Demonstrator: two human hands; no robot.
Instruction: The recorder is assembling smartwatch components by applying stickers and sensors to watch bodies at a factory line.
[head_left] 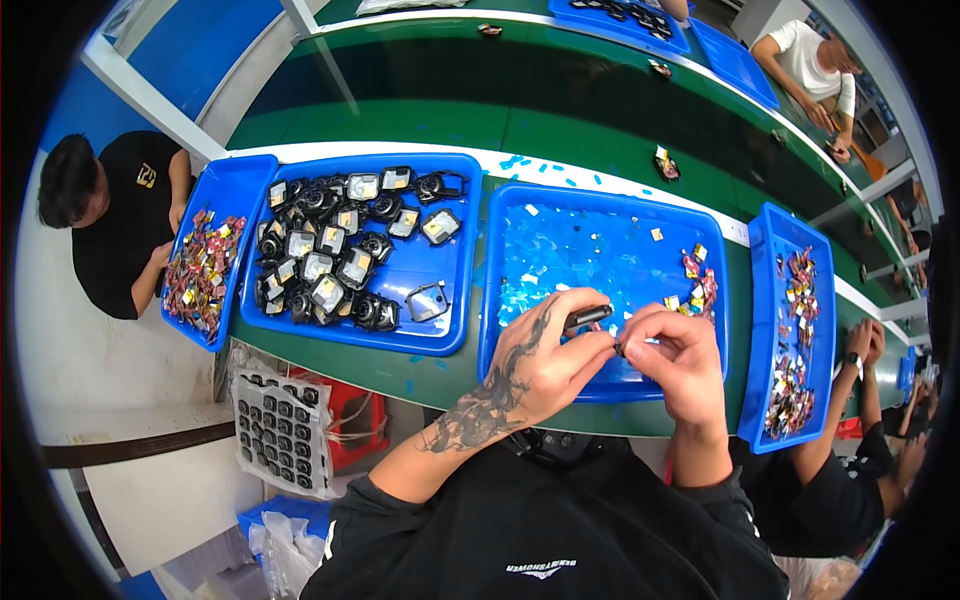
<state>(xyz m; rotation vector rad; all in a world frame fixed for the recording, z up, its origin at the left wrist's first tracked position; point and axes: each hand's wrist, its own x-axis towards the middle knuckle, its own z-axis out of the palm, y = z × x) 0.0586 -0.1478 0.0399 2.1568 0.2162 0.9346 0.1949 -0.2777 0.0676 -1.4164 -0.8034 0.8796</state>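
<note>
Blue plastic surrounds us on this bench, and the action sits right over the near edge of our broad rectangular tray [492,280], strewn with pale-blue translucent film scraps [540,258]. Look at our tattooed left hand [540,360]: fingers curled, a slim black stick-shaped tool [586,318] lodged in the grip, thumb and fingertip brought down to a narrow pinch. Opposite, our right hand [680,362] is pinched too, and there, between the two sets of fingertips, is the small dark piece [619,349]! We can't make out its exact shape; fingers cover most of it.

How would it handle? We'd judge it very light, probably stiff, and easy to lose among those scraps if it slips. Our best hold looks to be by its edges, with the finger pads and a gentle squeeze, since thin parts might bend or snap. The tool looks smooth and rigid, best held along its barrel.

Over at the tray's right end, we've got a loose cluster of small red-and-yellow components [700,285], with more in the narrow blue tray [764,320] beside it. To our left, black housings with pale panels [330,240] crowd another blue tray [440,285], and beyond that a co-worker in black [115,215] sits at the far-left tray [215,180].
</note>
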